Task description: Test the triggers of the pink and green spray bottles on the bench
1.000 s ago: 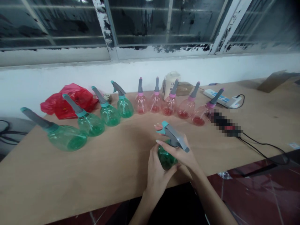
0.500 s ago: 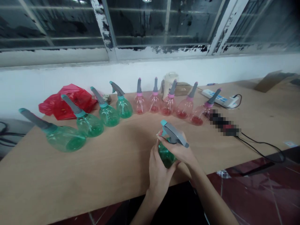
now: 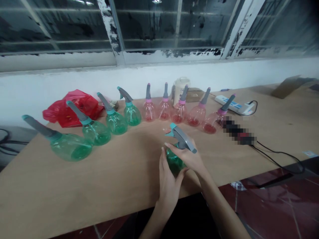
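Observation:
A green spray bottle [image 3: 174,161] with a grey and teal trigger head stands near the table's front edge, between my two hands. Around the lower body of that bottle my left hand [image 3: 169,184] is cupped, thumb on the near side. My right hand [image 3: 188,156] grips its neck just under the grey head, with the fingers partly hidden behind the bottle. To the left, several green spray bottles [image 3: 117,123] stand in a curved row. Several pink spray bottles [image 3: 177,114] with grey heads carry the row on to the right.
A crumpled red plastic bag [image 3: 72,108] lies at the back left. Behind the pink bottles stands a cream container [image 3: 181,88]. A white power strip [image 3: 234,104], a blurred dark object [image 3: 238,132] with black cables, and a cardboard piece [image 3: 289,86] lie to the right.
The bottle's head has shifted slightly left and away from me. My right hand has moved with it, its thumb a little lower. The other bottles stand as before.

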Demonstrator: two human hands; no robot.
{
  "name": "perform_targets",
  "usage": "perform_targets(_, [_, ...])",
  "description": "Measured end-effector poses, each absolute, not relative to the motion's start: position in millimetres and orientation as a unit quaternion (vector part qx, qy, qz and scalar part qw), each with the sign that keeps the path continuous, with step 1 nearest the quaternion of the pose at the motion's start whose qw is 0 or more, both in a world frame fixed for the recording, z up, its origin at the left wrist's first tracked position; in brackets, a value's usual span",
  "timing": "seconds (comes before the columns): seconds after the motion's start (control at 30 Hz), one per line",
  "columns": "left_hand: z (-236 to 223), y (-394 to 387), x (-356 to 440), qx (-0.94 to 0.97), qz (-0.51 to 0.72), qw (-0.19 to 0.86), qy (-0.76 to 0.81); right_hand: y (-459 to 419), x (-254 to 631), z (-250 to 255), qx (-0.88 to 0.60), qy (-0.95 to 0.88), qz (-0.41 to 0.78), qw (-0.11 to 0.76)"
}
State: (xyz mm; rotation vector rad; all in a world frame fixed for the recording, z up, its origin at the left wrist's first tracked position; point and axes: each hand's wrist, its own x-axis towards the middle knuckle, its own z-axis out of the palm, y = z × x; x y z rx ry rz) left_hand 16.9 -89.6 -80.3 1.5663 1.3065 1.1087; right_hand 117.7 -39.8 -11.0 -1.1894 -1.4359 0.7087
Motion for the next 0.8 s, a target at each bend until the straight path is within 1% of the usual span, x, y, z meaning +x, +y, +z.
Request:
perform_targets(0.23, [-86,-89,11,0.626,0.449,0.403,0.494,-41,119,-20,-0.483,-0.59,0.331,0.556])
perform_targets(0.37, [-90,-87,9,0.63,0.446,0.406,0.49,-41,120,-24,-0.46,-0.594,0.368,0.548])
perform_targets(0.57, [-92,-87,8,0.632,0.451,0.401,0.486,-41,123,-21,-0.446,-0.6,0.387,0.539])
perform_targets(0.7, [-93,-88,8,0.622,0.45,0.414,0.489,-38,122,-19,-0.431,-0.612,0.384,0.541])
perform_targets(0.8, [-93,-88,7,0.617,0.446,0.415,0.498,-36,119,-19,-0.443,-0.604,0.355,0.559])
